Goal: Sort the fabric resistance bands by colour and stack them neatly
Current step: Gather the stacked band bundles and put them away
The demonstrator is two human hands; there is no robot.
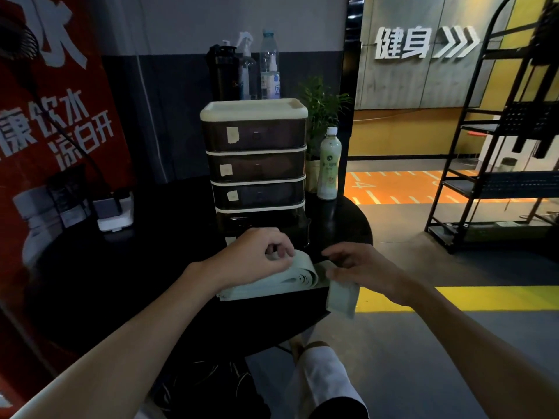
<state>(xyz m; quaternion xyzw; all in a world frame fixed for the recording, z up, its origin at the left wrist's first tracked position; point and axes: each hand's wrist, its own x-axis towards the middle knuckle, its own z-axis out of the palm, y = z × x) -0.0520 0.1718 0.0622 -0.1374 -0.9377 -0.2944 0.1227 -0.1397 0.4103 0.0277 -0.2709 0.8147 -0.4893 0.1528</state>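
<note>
A dim gym room: white raised wall letters [402,43] read "健身" with three chevrons, and a red banner [60,122] on the left shows "饮水" and "凉白开". On the round black bench [127,267] stands a cream-framed, dark plastic four-drawer unit [255,158] with blank paper labels. At the near bench edge lies a stack of pale green fabric resistance bands [272,284]. The left hand [257,257], fingers curled, pinches its top layer. The right hand [360,267] pinches a single pale green folded band [341,297] hanging over the edge.
</note>
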